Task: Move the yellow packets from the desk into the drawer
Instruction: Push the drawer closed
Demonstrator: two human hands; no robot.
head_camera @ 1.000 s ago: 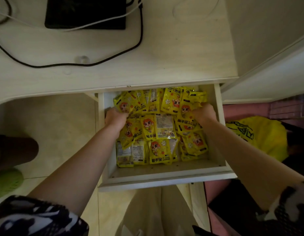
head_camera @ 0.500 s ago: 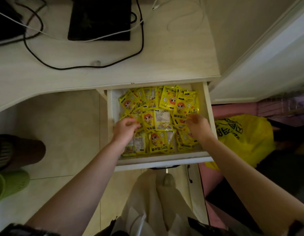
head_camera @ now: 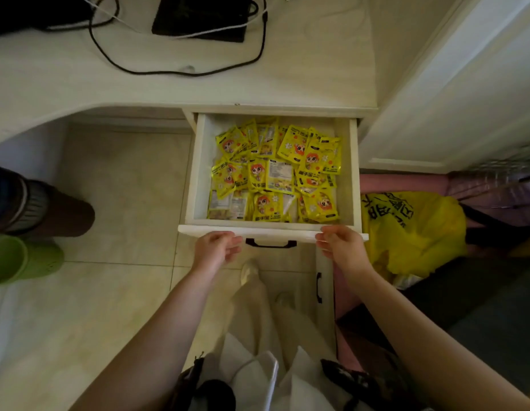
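Head view showed our desk (head_camera: pixel 302 72) filling the top of the frame from ten to one o'clock, with a dark device (head_camera: pixel 200 16) and a looping black cable (head_camera: pixel 174 73) lying on it. Below its front edge the drawer (head_camera: pixel 198 173) stood pulled out at the centre, its front panel carrying a dark handle (head_camera: pixel 270 243). At three o'clock a yellow plastic bag (head_camera: pixel 418 232) lay on the floor beside the drawer, and at nine o'clock a green bin (head_camera: pixel 23 258) stood on the tiles.

The yellow packets (head_camera: pixel 275 176) lay heaped inside the drawer, overlapping one another across most of its floor, and none showed on the desk.

Half a second before, both our hands had been down among the packets; now they were out of the drawer and at its front edge. Our left hand (head_camera: pixel 217 247) hovered just below the front panel at seven o'clock of the drawer, fingers loosely curled and holding nothing. Our right hand (head_camera: pixel 340 244) sat at five o'clock of the drawer, its fingertips (head_camera: pixel 324 231) at the top rim of the front panel; we could not tell whether they actually gripped it. The packets looked no different in their arrangement from the earlier frame.
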